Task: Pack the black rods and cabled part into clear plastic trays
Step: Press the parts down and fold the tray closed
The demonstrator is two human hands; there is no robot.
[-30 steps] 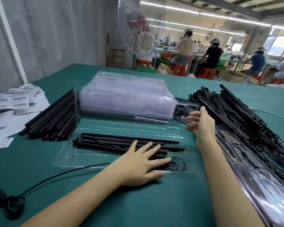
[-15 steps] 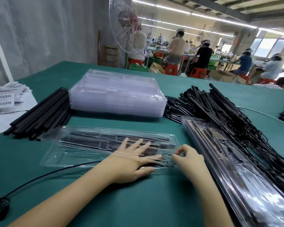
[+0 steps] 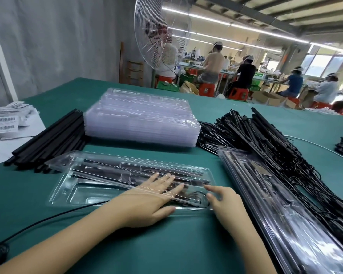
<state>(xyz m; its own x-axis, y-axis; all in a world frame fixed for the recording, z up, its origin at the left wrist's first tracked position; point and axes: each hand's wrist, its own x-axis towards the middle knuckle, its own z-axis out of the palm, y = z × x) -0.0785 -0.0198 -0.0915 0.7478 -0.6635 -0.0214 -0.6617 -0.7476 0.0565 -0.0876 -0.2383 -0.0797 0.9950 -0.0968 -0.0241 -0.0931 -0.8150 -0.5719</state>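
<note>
A clear plastic tray (image 3: 83, 191) lies in front of me on the green table, holding black rods (image 3: 107, 171) and a coiled black cable (image 3: 195, 196) at its right end. Its clear lid is folded over it. My left hand (image 3: 147, 202) lies flat on the tray's contents, fingers straight and spread, with the fingertips under the lid. My right hand (image 3: 223, 202) pinches the lid's near right corner between index finger and thumb.
A stack of empty clear trays (image 3: 143, 119) stands behind. Loose black rods (image 3: 52, 139) lie at left and a pile of cabled parts (image 3: 265, 135) at right. Packed trays (image 3: 275, 206) line the right side. Barcode labels (image 3: 6, 121) sit far left. A black cable (image 3: 38, 224) crosses near left.
My right hand drew the lid from the far side over the tray and now holds it near the right corner. My left hand stayed on the rods, now beneath the lid.
</note>
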